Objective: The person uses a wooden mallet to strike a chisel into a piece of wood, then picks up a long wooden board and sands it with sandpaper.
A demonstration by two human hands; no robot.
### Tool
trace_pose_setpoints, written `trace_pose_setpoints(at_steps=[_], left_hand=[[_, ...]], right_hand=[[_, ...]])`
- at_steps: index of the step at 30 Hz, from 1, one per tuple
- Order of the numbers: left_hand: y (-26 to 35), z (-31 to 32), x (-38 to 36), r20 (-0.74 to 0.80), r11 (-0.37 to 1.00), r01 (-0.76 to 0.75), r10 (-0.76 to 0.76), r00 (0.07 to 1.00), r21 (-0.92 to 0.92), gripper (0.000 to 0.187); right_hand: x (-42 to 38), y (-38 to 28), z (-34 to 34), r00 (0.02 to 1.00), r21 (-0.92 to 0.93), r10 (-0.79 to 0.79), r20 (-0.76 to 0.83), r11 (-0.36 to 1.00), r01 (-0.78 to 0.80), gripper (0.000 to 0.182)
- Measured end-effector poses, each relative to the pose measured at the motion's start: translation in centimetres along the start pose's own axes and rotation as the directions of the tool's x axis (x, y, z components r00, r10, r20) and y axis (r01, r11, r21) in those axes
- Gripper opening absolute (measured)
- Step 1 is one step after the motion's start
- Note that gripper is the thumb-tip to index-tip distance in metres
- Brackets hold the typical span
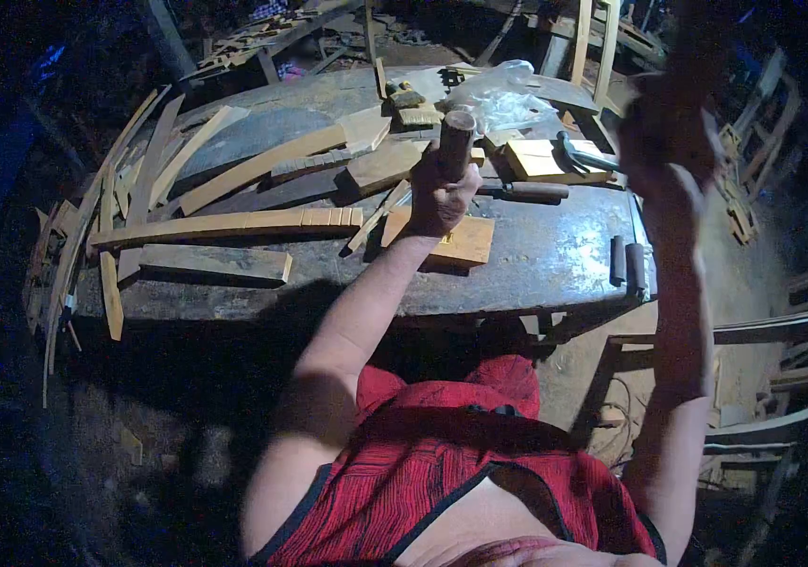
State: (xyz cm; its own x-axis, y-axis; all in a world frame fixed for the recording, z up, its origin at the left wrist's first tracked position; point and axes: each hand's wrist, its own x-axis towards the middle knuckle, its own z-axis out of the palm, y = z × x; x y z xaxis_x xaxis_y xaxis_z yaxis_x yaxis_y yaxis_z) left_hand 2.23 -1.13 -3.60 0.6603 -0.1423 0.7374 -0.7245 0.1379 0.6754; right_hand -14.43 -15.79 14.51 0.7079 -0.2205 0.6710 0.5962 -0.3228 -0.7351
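My left hand (442, 203) is closed around the thick wooden handle of a chisel (458, 137), its round butt turned up toward me. Beneath that hand a yellowish wooden block (470, 244) lies on the worktable (527, 274); the hand hides most of where the chisel meets it. My right hand (664, 156) is raised at the right, dark and blurred. It grips a dark mallet-like tool (695, 52), whose shape is hard to make out. A dark-handled tool (538, 192) lies just right of my left hand.
A long notched wooden piece (234, 227) and a short board (215, 263) lie at left among several strips. A metal hammer-like tool (579, 156) rests on another block (541, 163). Two dark handles (626, 265) lie near the right edge. Clear plastic (498, 99) is at the back.
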Motion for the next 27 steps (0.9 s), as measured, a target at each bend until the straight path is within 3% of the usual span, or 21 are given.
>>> trace_pose_setpoints(at_steps=[1,2,3,4,5,7,8,9,10,11,13,15,16,17,18,19,20,21,23,25,27], left_hand=[[1.0,-0.2,0.4,0.002,1.0,-0.005,0.005,1.0,-0.003,0.028],[2.3,-0.3,0.8,0.012,0.963,-0.126,0.127,0.992,0.236,0.032],[3.0,-0.4,0.9,0.048,0.857,-0.233,0.238,0.97,0.459,0.036],[2.5,-0.4,0.7,0.05,0.858,-0.233,0.236,0.97,0.458,0.036],[1.8,-0.3,0.7,0.014,0.91,-0.216,0.225,0.974,0.354,0.042],[1.6,-0.3,0.7,-0.028,0.952,-0.188,0.201,0.979,0.242,0.048],[2.3,-0.5,0.9,-0.045,0.944,-0.218,0.236,0.971,0.248,0.03],[2.8,-0.6,1.0,-0.064,0.935,-0.249,0.273,0.96,0.253,0.012],[3.1,-0.7,0.8,-0.101,0.989,-0.088,0.1,0.99,0.114,0.016],[2.9,-0.8,0.9,-0.106,0.99,-0.092,0.104,0.989,0.11,0.016],[2.4,-1.0,0.9,-0.154,0.984,-0.149,0.163,0.975,0.097,0.016],[2.6,-1.3,1.0,-0.16,0.98,-0.146,0.167,0.973,0.134,0.018],[2.9,-1.6,1.0,-0.156,0.987,-0.123,0.138,0.978,0.101,0.018],[3.0,-1.7,0.8,-0.157,0.993,-0.093,0.103,0.982,0.068,0.018],[0.3,-1.4,0.3,-0.144,0.983,0.137,-0.154,0.978,-0.121,0.021],[0.1,-1.4,0.1,-0.147,0.982,0.144,-0.161,0.976,-0.122,0.021],[-0.1,-1.5,0.0,-0.151,0.974,0.166,-0.189,0.97,-0.156,0.021],[-0.2,-1.7,0.1,-0.154,0.965,0.181,-0.211,0.965,-0.188,0.021],[-0.9,-2.2,0.1,-0.112,0.986,0.143,-0.152,0.982,-0.091,0.031],[-1.6,-2.4,0.2,-0.17,0.975,0.159,-0.185,0.968,-0.154,0.049],[-6.0,-3.6,0.0,-0.186,0.979,0.06,-0.023,0.982,0.194,0.061]], right_hand=[[0.4,0.8,1.4,0.999,0.003,-0.008,0.037,1.0,0.007,0.057],[1.6,-0.1,2.6,0.932,-0.404,0.225,0.284,0.91,-0.096,0.053],[2.7,-0.8,3.3,0.764,-0.751,0.514,0.39,0.657,-0.059,0.049],[3.1,0.7,3.4,0.715,-0.725,0.566,0.409,0.678,-0.122,0.035],[4.0,1.0,2.9,0.746,-0.671,0.336,0.575,0.716,0.194,0.027],[6.0,-1.0,3.0,0.818,-0.648,0.305,0.487,0.754,0.105,0.031],[6.2,-2.6,3.6,0.87,-0.568,0.264,0.417,0.823,0.023,0.033],[6.2,-3.7,4.0,0.913,-0.474,0.23,0.336,0.879,-0.047,0.035],[6.0,-3.4,3.9,0.949,-0.353,0.071,0.306,0.935,0.044,0.038],[5.7,-1.7,3.2,0.944,-0.15,0.053,0.325,0.989,-0.004,0.034],[5.0,2.9,3.5,0.933,-0.469,0.03,0.36,0.87,0.153,0.029],[4.1,2.3,3.6,0.733,-0.679,0.507,0.454,0.729,-0.084,0.037],[4.2,2.1,3.3,0.804,-0.698,0.28,0.525,0.682,0.219,0.037],[4.4,1.1,3.7,0.86,-0.752,0.358,0.363,0.658,0.044,0.04],[4.2,-0.2,4.0,0.882,-0.655,0.331,0.336,0.755,-0.034,0.038],[3.8,-1.1,4.4,0.9,-0.539,0.311,0.305,0.836,-0.107,0.037],[2.9,0.1,5.3,0.945,-0.151,0.093,0.313,0.987,-0.047,0.035],[1.6,1.0,6.6,0.977,0.097,0.072,0.198,0.991,-0.093,0.03],[1.4,1.5,4.9,0.715,-0.645,0.548,0.433,0.743,-0.179,0.033],[0.4,3.1,4.1,0.768,-0.599,0.522,0.371,0.767,-0.232,0.037],[-1.3,5.0,2.7,0.808,-0.481,0.523,0.272,0.801,-0.357,0.033]])
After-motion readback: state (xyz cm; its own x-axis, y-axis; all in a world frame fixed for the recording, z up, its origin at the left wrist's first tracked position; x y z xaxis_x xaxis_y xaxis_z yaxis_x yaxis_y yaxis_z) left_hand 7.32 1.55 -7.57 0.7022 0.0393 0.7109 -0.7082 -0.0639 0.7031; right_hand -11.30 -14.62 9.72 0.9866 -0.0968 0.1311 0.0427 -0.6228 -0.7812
